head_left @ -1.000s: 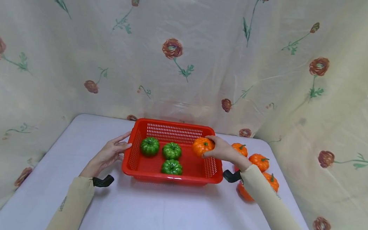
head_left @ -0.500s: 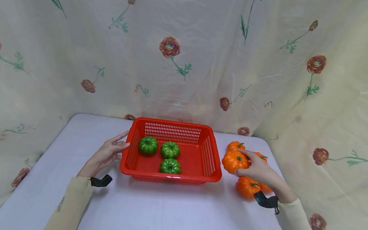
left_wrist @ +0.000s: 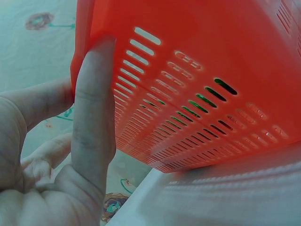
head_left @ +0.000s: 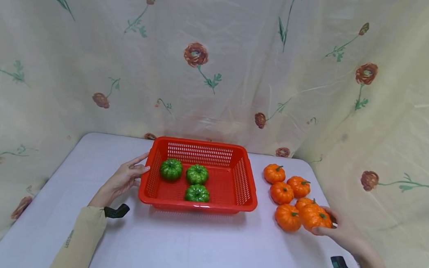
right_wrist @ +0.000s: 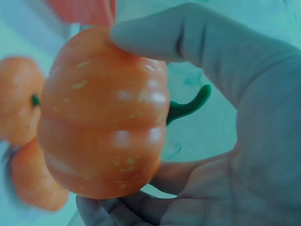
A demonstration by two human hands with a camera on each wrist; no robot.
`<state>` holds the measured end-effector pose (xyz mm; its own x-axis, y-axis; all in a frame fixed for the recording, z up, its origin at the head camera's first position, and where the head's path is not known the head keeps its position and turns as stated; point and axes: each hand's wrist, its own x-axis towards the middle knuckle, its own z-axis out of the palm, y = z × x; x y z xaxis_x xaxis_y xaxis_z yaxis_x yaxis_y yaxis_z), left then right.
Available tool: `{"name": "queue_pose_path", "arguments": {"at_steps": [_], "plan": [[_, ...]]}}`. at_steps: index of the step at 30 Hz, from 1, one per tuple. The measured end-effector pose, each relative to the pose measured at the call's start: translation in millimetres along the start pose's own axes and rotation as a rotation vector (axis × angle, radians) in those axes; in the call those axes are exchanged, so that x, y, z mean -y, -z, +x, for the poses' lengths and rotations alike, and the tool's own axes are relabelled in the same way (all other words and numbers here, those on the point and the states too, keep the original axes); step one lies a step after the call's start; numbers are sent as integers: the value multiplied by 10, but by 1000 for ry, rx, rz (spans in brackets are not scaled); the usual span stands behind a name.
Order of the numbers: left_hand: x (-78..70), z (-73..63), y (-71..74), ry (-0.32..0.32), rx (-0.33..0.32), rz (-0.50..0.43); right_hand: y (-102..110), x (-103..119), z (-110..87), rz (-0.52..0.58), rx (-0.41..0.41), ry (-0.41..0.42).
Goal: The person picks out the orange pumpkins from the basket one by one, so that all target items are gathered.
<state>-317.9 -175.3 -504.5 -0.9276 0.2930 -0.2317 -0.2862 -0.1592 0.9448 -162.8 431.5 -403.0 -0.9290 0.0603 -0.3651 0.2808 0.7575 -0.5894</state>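
My right hand (head_left: 348, 232) holds an orange toy pumpkin (head_left: 314, 218) by its sides, near the right of the table. In the right wrist view the thumb lies along one side of this pumpkin (right_wrist: 103, 117), the fingers along the other, and its green stem points towards the palm. A red plastic basket (head_left: 195, 204) stands mid-table with three green toy pumpkins (head_left: 197, 174) inside. At its left wall rests my left hand (head_left: 121, 181), fingers mostly straight. The left wrist view has a straight digit (left_wrist: 91, 108) against the slotted basket wall (left_wrist: 197, 61).
Several orange pumpkins (head_left: 281, 193) lie in a cluster right of the basket, one partly behind the held pumpkin. The white table (head_left: 189, 247) meets a flowered cloth (head_left: 218, 68) at its back edge, and cloth hangs at both sides.
From above the basket, my right hand has carried the orange pumpkin right, past the other orange ones, and nearer to me. My left hand stays at the basket's left side.
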Motion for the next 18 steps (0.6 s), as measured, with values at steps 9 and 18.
{"name": "queue_pose_path", "arguments": {"at_steps": [9, 18], "plan": [[30, 11, 15, -16, 18, 3, -137, -508, 141, -28, 68, -134], [21, 6, 8, -10, 6, 14, -291, -655, 263, -2, 74, -199]]}}
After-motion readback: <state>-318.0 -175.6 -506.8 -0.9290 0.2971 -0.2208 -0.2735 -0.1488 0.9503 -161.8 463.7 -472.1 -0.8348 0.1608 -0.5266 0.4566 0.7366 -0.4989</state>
